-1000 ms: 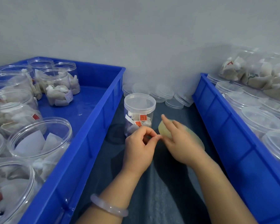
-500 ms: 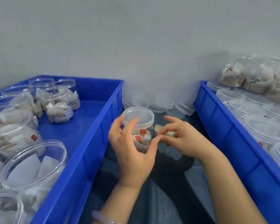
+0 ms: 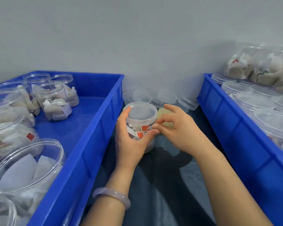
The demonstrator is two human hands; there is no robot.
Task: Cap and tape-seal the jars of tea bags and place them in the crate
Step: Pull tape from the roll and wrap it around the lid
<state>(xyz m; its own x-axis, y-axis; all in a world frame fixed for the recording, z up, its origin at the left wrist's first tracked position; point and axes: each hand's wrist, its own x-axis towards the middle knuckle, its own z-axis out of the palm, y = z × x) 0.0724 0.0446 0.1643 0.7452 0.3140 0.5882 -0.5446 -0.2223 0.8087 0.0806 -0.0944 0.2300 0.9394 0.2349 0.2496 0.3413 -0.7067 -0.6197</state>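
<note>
The left hand wraps around a small jar at the centre of the frame. Its fingers curl over the left side and its thumb presses the front wall, a firm, half-closed grip. The jar stands upright on the dark table between two crates. It is clear plastic, round, and topped with a frosted lid. Tea bags with red-and-white tags show through its wall.

The right hand comes in from the right with its fingers curled. The thumb and one fingertip pinch together against the jar just under the lid, and the index finger is lifted. A flat, tan tape roll sits inside that curl. Any tape being pinched is too fine to see.

A pale, glossy bracelet circles the left wrist. The left crate, smooth blue plastic, holds open jars of crumpled tea bags. The right crate holds capped jars packed close together. Spare lids lean against the grey wall behind the jar. A clear bag of tea bags lies at the upper right.
</note>
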